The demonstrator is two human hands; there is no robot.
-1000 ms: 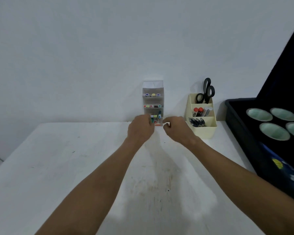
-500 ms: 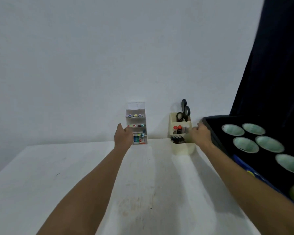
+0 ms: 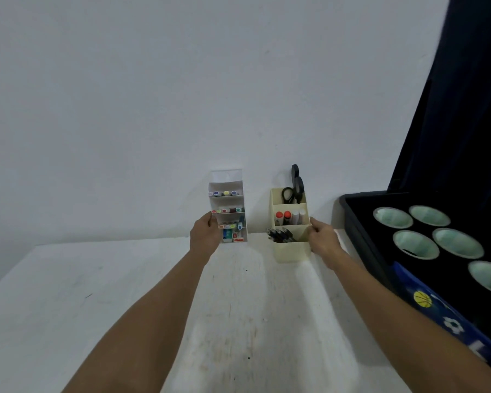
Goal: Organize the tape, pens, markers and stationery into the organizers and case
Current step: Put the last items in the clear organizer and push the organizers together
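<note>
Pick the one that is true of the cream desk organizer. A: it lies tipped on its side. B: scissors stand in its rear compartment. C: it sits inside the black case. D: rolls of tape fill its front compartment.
B: the black scissors stand handles-up in the rear compartment of the upright cream organizer, which stands on the table beside the black case.

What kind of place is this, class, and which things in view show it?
Probably a plain desk or craft workspace: a white table against a bare wall, a cream organizer holding scissors and pens, and an open black case of tape rolls.
</note>
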